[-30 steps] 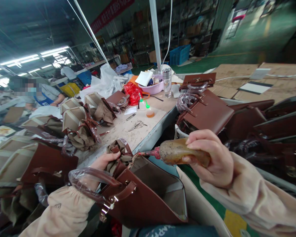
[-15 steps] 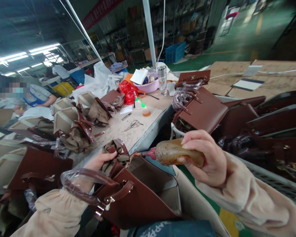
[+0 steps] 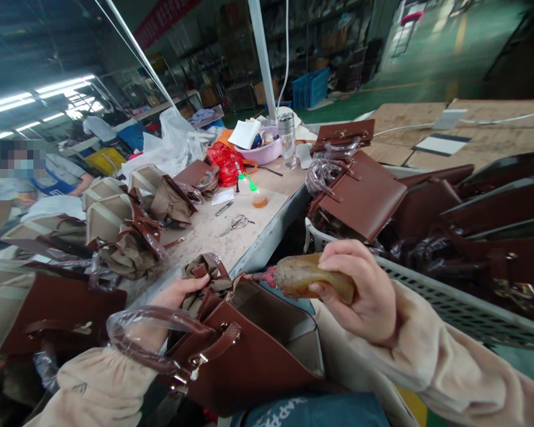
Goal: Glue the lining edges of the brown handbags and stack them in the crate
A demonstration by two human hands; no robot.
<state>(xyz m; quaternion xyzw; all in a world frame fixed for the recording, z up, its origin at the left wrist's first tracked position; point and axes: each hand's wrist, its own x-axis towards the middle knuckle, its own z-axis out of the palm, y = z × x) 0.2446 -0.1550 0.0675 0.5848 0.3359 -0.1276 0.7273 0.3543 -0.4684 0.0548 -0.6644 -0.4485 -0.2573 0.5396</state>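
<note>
Shifted leftward in view, the right hand (image 3: 367, 290) pinches the likely soft, grippable rear of the amber plastic bottle (image 3: 298, 276), left thumb (image 3: 196, 283) pressing brown cloth (image 3: 191, 269).

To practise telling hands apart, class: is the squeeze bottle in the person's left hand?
No, the right hand grips the squeeze bottle, while the left hand holds bunched brown fabric.

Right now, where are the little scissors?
In the head view, the scissors lie on the worktable, left of the right hand and nearer the person than the squeeze bottle with orange liquid.
</note>
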